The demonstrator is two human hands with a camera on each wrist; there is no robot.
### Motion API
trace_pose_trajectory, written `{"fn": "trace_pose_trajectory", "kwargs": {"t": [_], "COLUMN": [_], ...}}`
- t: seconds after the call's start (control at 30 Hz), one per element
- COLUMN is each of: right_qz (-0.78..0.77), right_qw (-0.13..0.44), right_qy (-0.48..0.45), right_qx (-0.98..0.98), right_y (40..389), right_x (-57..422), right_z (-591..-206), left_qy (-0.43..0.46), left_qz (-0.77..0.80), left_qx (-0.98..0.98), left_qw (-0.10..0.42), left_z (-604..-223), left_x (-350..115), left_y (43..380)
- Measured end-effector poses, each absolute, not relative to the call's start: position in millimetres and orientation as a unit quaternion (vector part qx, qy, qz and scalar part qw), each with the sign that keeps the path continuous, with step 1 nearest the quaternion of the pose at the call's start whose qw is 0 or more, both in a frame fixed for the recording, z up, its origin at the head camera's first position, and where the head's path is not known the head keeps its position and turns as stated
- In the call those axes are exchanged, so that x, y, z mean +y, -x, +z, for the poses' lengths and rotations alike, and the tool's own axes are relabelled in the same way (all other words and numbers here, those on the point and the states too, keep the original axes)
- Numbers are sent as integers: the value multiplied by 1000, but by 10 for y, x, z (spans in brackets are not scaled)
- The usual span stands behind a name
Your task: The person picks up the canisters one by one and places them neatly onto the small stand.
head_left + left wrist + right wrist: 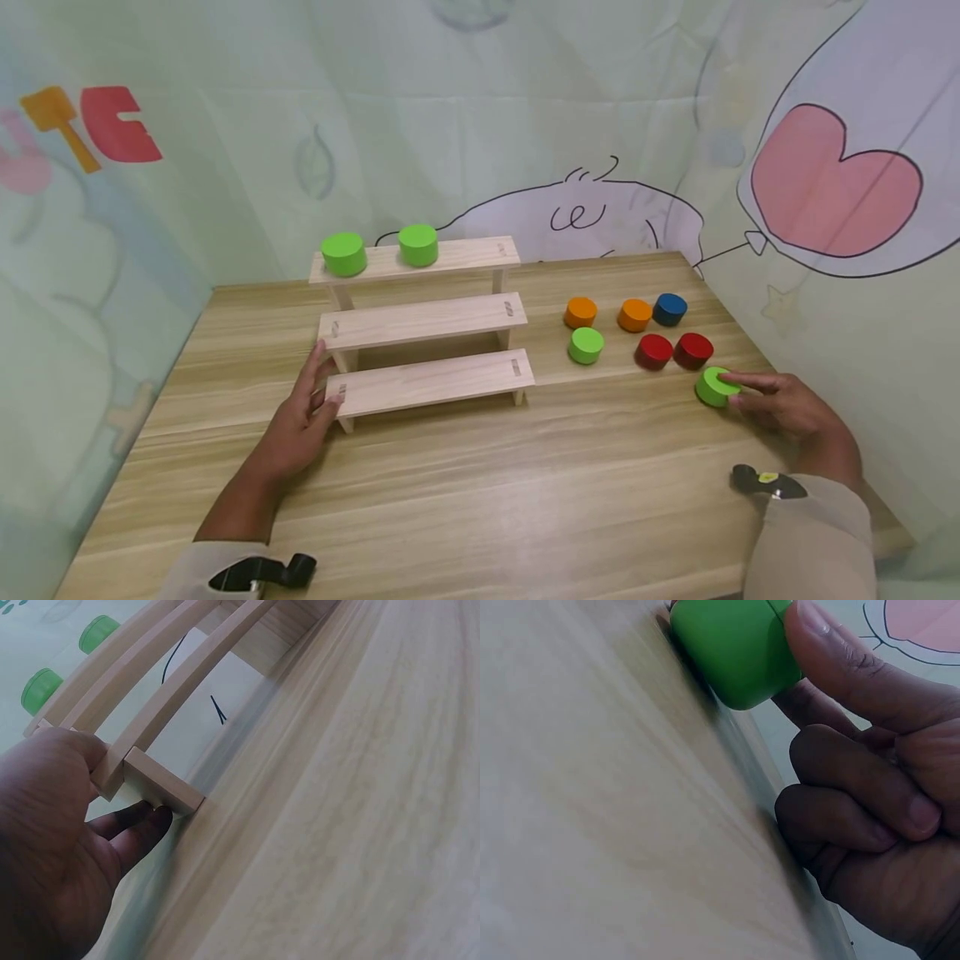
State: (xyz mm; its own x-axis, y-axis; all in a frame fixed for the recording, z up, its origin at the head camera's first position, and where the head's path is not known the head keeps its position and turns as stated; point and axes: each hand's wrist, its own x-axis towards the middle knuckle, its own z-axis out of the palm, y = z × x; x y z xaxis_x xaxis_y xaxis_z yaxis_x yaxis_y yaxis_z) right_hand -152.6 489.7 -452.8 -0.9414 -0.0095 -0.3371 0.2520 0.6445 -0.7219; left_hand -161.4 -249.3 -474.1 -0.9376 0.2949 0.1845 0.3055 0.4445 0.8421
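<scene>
Between the pinching fingers of the right hand [793, 410], a green cylinder [712, 388] on the table [585, 492], two red cylinders [693, 352] just beyond, in the grasping fingers of the left hand [298, 427], the end of a three-tier wooden rack [423, 321], two lime-green discs [418, 247] above.

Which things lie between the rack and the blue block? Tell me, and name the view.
Going right from the rack, an orange block, then a second orange block next to the blue block. The head view shows this.
</scene>
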Motion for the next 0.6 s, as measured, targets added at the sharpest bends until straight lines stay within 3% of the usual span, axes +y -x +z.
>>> {"fn": "trace_pose_trajectory", "kwargs": {"t": [0.6], "right_qz": [-420], "right_qw": [105], "right_qy": [-39], "right_qx": [900], "right_y": [1558], "right_x": [4764], "right_z": [-4457], "left_qy": [176], "left_qz": [-498], "left_qx": [-849], "left_qw": [7], "left_z": [-4723], "left_x": [-2477], "left_y": [1606]}}
